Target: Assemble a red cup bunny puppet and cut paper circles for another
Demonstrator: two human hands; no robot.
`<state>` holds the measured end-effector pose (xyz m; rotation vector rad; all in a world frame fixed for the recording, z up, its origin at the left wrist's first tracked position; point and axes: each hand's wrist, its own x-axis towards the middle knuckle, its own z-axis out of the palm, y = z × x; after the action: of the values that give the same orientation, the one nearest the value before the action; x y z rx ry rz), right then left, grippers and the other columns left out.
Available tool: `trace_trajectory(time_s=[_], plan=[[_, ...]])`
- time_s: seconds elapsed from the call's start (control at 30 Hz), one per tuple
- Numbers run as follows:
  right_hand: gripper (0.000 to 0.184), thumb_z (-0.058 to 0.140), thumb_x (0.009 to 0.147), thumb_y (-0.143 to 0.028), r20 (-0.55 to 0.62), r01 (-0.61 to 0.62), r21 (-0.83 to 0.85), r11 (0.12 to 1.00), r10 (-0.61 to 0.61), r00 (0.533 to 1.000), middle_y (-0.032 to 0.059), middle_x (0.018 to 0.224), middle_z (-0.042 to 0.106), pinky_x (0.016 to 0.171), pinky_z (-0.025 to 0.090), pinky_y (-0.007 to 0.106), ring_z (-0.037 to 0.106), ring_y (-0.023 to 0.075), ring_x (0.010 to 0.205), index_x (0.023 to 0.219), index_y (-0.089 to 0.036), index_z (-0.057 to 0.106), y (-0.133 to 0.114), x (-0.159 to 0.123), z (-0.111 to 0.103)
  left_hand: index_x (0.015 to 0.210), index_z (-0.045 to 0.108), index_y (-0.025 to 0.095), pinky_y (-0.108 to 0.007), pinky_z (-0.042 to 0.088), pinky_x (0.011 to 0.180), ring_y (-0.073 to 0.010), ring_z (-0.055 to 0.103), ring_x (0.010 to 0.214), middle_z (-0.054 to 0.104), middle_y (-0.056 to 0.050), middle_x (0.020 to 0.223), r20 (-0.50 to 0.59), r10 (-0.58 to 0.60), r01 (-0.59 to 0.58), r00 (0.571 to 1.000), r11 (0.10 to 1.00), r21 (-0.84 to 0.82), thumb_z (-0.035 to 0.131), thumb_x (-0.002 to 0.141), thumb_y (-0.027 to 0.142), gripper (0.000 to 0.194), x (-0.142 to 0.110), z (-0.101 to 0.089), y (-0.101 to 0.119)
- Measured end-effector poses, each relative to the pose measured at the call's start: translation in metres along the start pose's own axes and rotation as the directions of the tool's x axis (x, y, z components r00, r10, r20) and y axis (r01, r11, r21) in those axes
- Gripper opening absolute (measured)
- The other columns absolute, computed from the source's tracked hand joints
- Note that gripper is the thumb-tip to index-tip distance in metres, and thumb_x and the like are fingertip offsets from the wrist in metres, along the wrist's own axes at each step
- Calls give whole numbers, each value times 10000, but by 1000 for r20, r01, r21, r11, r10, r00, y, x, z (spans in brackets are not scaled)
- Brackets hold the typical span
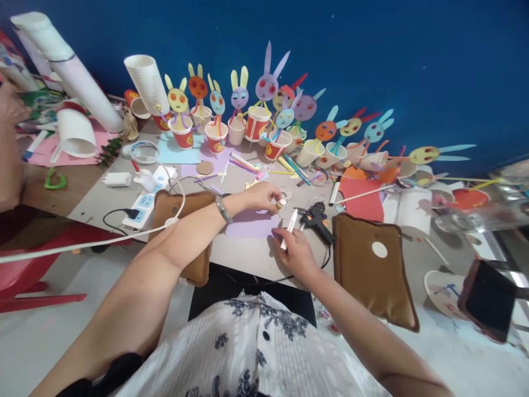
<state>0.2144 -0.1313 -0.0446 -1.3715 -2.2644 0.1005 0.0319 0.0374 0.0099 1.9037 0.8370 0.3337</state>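
Observation:
My left hand (262, 197), with a bangle at the wrist, is closed in a pinch on a small round tan-and-white piece (281, 203). What kind of piece it is, I cannot make out. Between the fingers of my right hand (298, 252) is a white marker (290, 227), tilted with its upper end pointing away from me. Under my left hand lies a purple paper sheet (250, 226). A black hot glue gun (317, 220) rests just right of the marker. Near the left fingers is a pale ring-shaped piece (286, 193).
Paper cups with paper rabbits (259, 122) line the blue wall. Brown cushion-like pads (372, 275) flank my arms. A power strip (149, 198) and white cable (82, 249) lie left, red paper (363, 201) right. Another person's arm (10, 149) shows far left; a phone (488, 300) is right.

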Motion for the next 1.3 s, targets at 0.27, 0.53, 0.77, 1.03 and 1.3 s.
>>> trace_trajectory(time_s=[0.27,0.53,0.77,1.03,1.3], plan=[[193,542,1005,-219,-56,-35,88,996,39,998,108,981,775,789,579,408,698,283,899,1163,-235,650,4,-3,7,717,701,145,-253,277,587,-78,393,572,472,78,560,-82,43,-50,996,995,-88,763,581,206,161,-10,-22,10],[173,556,1011,-220,-97,-2,61,998,8,995,90,947,778,755,571,372,698,254,851,1155,-215,652,5,-2,7,742,682,140,-259,295,577,-98,466,575,533,66,574,5,12,-11,1000,997,-77,754,574,198,192,-14,-26,6],[168,560,1015,-217,-120,16,41,999,-11,993,93,938,772,730,566,353,697,242,833,1149,-206,660,5,-2,7,643,587,159,-254,327,545,-101,491,549,531,54,555,119,8,9,993,990,-138,716,586,108,150,-16,-31,5],[181,563,1007,-207,-118,6,32,999,-3,993,85,930,774,720,562,345,702,236,824,1156,-209,665,4,-2,7,736,642,137,-219,397,582,-102,587,600,624,49,607,145,23,0,989,988,-155,714,606,61,168,-12,-29,0],[160,559,1015,-211,-137,24,29,999,-19,990,79,890,766,682,551,327,691,221,781,1133,-207,667,2,0,5,729,632,137,-222,414,575,-98,593,581,641,39,612,146,28,-2,989,985,-175,715,609,20,188,-12,-24,0]])
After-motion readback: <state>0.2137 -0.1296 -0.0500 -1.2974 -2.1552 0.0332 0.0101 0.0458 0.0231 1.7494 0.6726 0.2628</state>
